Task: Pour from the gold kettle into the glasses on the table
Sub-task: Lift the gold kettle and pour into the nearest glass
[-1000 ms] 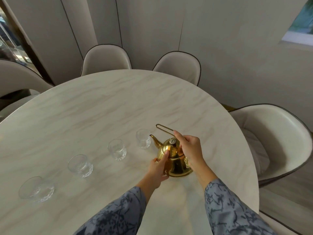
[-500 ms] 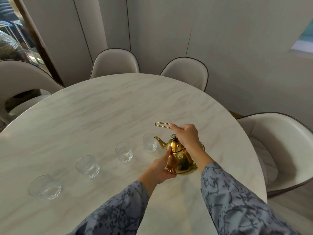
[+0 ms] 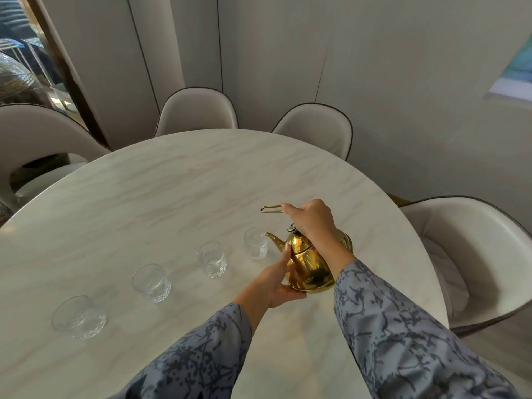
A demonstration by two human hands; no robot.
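Observation:
The gold kettle (image 3: 309, 267) is held above the marble table (image 3: 178, 197), tilted with its spout tip at the rim of the nearest glass (image 3: 255, 248). My right hand (image 3: 311, 221) is closed on the thin wire handle over the lid. My left hand (image 3: 273, 283) cups the kettle's lower left side, thumb up along the body. Further left, other clear glasses stand in a diagonal row: one (image 3: 211, 259), another (image 3: 151, 283), and the leftmost (image 3: 77, 316). I cannot tell if liquid is flowing.
Beige padded chairs ring the table: two at the far side (image 3: 198, 110) (image 3: 316, 125), one at the right (image 3: 475, 254), one at the left (image 3: 37, 133). The table edge curves close to the kettle on the right. A panelled wall stands behind.
The kettle has risen off the table and tipped toward the nearest glass, its spout now at the rim. My left hand slid lower under the kettle's body. My view has lifted slightly.

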